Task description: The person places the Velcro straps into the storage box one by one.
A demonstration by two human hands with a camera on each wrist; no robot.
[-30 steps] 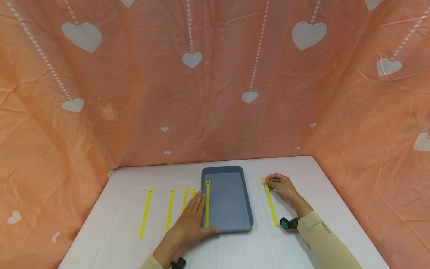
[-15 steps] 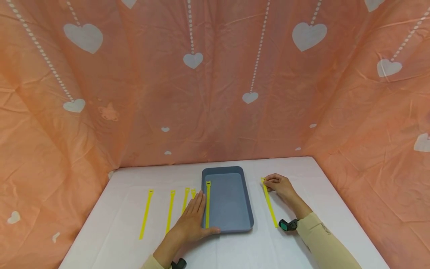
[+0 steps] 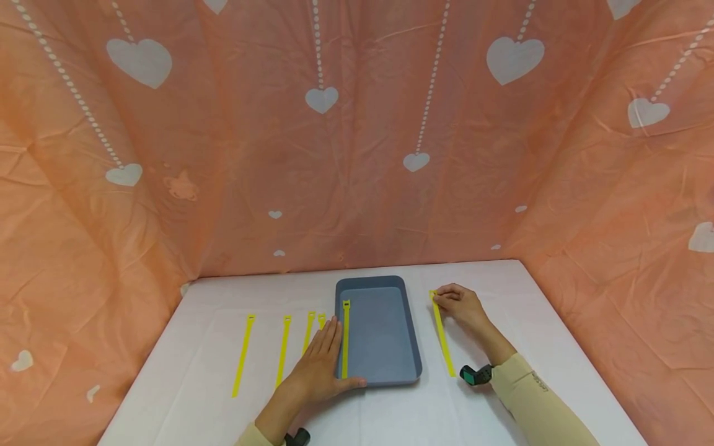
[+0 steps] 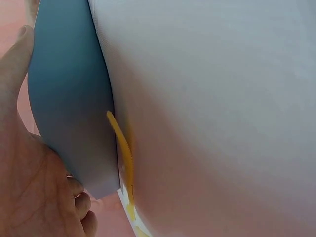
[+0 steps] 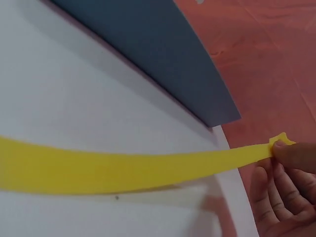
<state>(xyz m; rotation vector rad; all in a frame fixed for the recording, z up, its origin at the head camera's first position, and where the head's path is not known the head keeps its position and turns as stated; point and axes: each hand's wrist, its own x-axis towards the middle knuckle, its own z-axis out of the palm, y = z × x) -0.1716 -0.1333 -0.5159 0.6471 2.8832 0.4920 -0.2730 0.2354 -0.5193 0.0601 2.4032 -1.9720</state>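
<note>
My right hand (image 3: 464, 306) pinches a yellow cable tie (image 3: 442, 337) by its slotted head, right of the grey-blue tray (image 3: 385, 334). In the right wrist view the thumb lies on the head, and the cable tie (image 5: 148, 170) stretches out flat and slightly bowed above the white cloth. My left hand (image 3: 318, 368) rests against the tray's near left corner, fingers straight along its left wall and thumb at its front edge. Inside the tray, along the left side, lies another yellow cable tie (image 3: 346, 341).
Several more yellow cable ties lie on the white-covered table (image 3: 189, 371) left of the tray, such as the leftmost cable tie (image 3: 243, 356). My left hand partly hides some of them. An orange curtain (image 3: 357, 204) with white hearts encloses the back and sides.
My right hand has moved a little left and away from me, bringing the pinched cable tie closer to the tray. The left hand and the tray stay where they were.
</note>
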